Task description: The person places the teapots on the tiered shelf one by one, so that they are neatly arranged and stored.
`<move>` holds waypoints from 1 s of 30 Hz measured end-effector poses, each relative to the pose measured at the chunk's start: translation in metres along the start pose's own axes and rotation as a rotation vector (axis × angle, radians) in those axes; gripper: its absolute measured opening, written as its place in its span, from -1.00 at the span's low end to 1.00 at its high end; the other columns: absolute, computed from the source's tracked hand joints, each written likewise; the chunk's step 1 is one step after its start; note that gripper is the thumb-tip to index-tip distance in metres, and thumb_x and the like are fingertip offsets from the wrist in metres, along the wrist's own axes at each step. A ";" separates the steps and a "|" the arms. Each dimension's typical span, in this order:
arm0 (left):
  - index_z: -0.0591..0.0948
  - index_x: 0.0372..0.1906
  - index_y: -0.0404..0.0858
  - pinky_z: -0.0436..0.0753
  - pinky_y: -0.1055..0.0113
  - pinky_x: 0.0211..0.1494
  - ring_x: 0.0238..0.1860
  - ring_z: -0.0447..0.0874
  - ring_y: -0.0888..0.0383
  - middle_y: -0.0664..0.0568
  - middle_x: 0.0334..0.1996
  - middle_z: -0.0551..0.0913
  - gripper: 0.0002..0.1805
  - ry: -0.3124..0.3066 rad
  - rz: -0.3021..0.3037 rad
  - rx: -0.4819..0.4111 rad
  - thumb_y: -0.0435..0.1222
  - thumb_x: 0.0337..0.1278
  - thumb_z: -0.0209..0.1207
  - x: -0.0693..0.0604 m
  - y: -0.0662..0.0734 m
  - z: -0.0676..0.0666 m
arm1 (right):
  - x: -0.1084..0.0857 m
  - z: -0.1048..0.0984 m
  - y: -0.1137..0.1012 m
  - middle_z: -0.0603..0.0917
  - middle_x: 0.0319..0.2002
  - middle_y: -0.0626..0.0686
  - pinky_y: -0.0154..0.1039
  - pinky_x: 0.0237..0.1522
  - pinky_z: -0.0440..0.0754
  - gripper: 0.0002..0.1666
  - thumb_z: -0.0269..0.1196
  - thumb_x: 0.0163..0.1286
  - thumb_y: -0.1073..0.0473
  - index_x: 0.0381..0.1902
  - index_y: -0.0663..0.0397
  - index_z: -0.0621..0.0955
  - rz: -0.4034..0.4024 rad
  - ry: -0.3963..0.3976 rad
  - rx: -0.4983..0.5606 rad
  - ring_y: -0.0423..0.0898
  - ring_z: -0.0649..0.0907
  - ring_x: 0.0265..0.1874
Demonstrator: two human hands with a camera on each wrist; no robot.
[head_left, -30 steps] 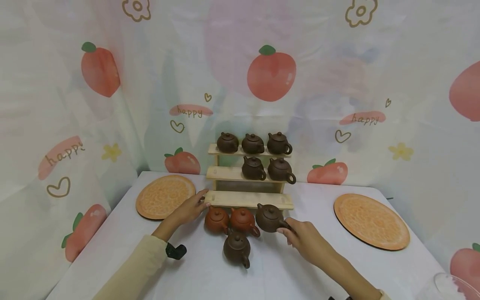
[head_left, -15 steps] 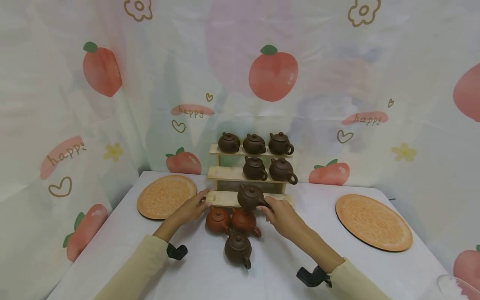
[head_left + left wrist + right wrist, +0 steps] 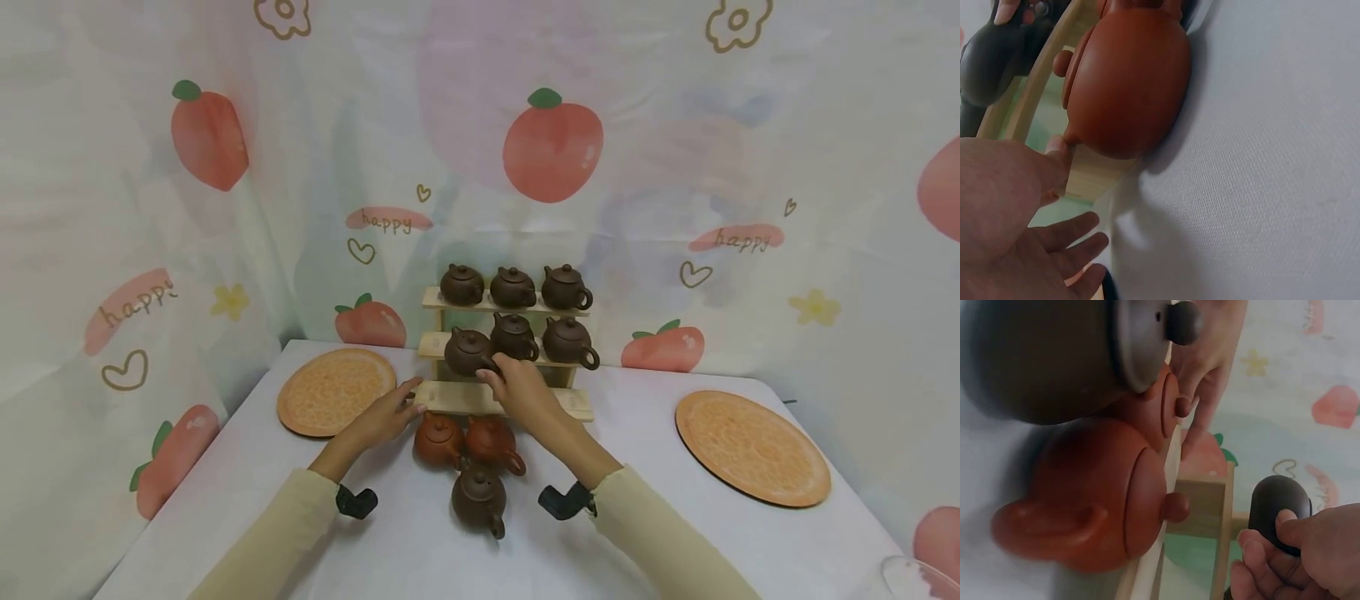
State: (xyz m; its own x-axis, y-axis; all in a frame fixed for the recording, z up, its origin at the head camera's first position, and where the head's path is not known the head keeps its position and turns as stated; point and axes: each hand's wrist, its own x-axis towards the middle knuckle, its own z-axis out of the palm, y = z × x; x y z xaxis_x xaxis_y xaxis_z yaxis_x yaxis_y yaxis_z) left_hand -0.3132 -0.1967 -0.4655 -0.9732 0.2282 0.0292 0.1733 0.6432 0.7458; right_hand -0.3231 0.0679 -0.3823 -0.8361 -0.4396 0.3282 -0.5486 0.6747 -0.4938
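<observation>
Rack (image 3: 461,398), pale wood, three shelves, head view; clock read about its middle. Right hand (image 3: 521,387) at the middle shelf, thumb and fingers pinching the handle of a dark teapot (image 3: 467,354). That pot sits at nine o'clock, at the middle shelf's left end, handle toward four, lid on. Cannot tell if its base touches the board.

Left hand (image 3: 386,417) at eight o'clock, by the end of the bottom shelf. Fingers spread in the left wrist view, thumb up close to the board; firmness of contact unclear.

On the middle shelf, toward three o'clock of the held pot, two more dark pots (image 3: 567,340). Top shelf, twelve o'clock: three dark pots (image 3: 513,288) in a row.

Six o'clock, on white cloth (image 3: 405,550) before the bottom shelf: two red teapots (image 3: 438,440) side by side. Further out at six, a single brown pot (image 3: 478,500) just beside them, handle toward five.

Round orange mats: one (image 3: 337,392) at nine, one (image 3: 750,450) at four.
</observation>
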 end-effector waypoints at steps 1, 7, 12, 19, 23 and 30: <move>0.18 0.65 -0.34 0.47 -0.26 0.44 0.45 0.43 -0.40 -0.49 0.41 0.45 -0.34 -0.001 0.001 -0.002 -0.18 0.68 0.05 0.000 0.000 0.000 | 0.003 0.001 -0.002 0.63 -0.59 0.01 -0.24 -0.48 0.48 -0.69 0.21 0.64 0.16 -0.37 0.14 0.53 -0.001 0.004 0.007 -0.15 0.55 -0.64; 0.18 0.64 -0.36 0.47 -0.24 0.44 0.45 0.44 -0.40 -0.50 0.40 0.45 -0.34 -0.004 0.004 -0.015 -0.21 0.67 0.06 0.001 0.001 0.001 | 0.020 0.008 -0.007 0.61 -0.55 0.03 -0.25 -0.52 0.47 -0.65 0.16 0.68 0.06 -0.35 0.13 0.53 0.042 0.013 0.018 -0.12 0.57 -0.63; 0.19 0.64 -0.36 0.47 -0.25 0.44 0.45 0.44 -0.40 -0.49 0.40 0.45 -0.35 -0.007 -0.002 -0.011 -0.21 0.67 0.06 0.002 0.003 0.001 | 0.032 0.013 -0.010 0.59 -0.51 0.09 -0.20 -0.50 0.49 -0.67 0.13 0.69 0.05 -0.17 0.22 0.61 0.093 0.015 -0.045 -0.04 0.60 -0.60; 0.20 0.63 -0.35 0.44 -0.27 0.46 0.45 0.44 -0.40 -0.49 0.39 0.47 -0.35 -0.003 -0.008 0.008 -0.21 0.67 0.06 0.002 0.004 0.000 | 0.041 0.020 -0.011 0.65 -0.41 0.15 -0.15 -0.42 0.59 -0.64 0.15 0.68 0.02 -0.05 0.26 0.65 0.139 0.010 -0.061 0.04 0.70 -0.48; 0.20 0.64 -0.33 0.44 -0.27 0.46 0.45 0.44 -0.39 -0.48 0.40 0.46 -0.35 -0.007 -0.018 0.005 -0.19 0.67 0.06 0.002 0.003 0.000 | 0.043 0.023 -0.013 0.73 -0.28 0.24 -0.10 -0.35 0.66 -0.60 0.16 0.67 0.02 0.04 0.30 0.65 0.147 0.011 -0.067 0.12 0.76 -0.39; 0.19 0.64 -0.33 0.44 -0.27 0.46 0.46 0.42 -0.40 -0.48 0.41 0.45 -0.35 -0.009 -0.024 0.005 -0.20 0.68 0.05 0.002 0.002 -0.001 | 0.047 0.024 -0.016 0.76 -0.10 0.30 -0.01 -0.20 0.75 -0.54 0.17 0.67 0.00 0.18 0.32 0.64 0.180 0.004 -0.078 0.20 0.80 -0.21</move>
State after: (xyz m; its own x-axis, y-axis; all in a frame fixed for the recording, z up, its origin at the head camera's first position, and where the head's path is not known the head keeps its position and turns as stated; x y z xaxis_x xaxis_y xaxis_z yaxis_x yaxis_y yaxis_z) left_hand -0.3148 -0.1955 -0.4634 -0.9757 0.2192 0.0057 0.1509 0.6524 0.7427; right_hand -0.3538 0.0228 -0.3784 -0.9206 -0.3054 0.2433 -0.3880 0.7860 -0.4813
